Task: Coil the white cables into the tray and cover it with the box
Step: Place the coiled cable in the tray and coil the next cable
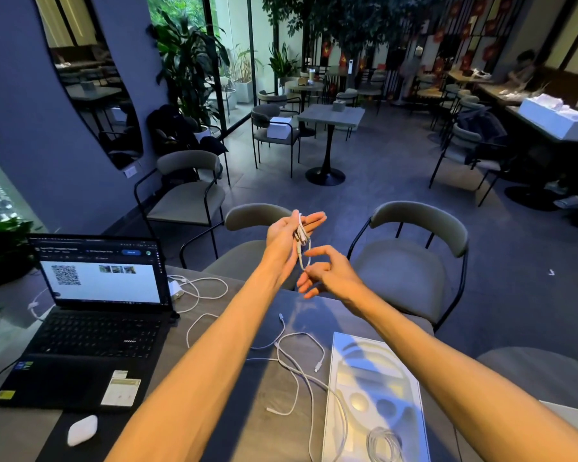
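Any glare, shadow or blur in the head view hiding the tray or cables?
Head view: blue-white glare washes the tray; an arm shadow falls across part of it; wide-angle bending curves the edges; hands sharp, left hand holding the coiled cable; loose cables readable.

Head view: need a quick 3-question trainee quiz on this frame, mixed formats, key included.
1. True or false: the white moulded tray already holds a coiled white cable.
2. Which hand holds the small bundle of wound white cable? A) left hand B) right hand C) neither
3. Fill in: the open black laptop sits to the ___ of the loose white cables on the grey table.

Key: 1 true; its coil lies at the near end. 2 A; the right hand pinches the strand trailing below the bundle. 3 left.
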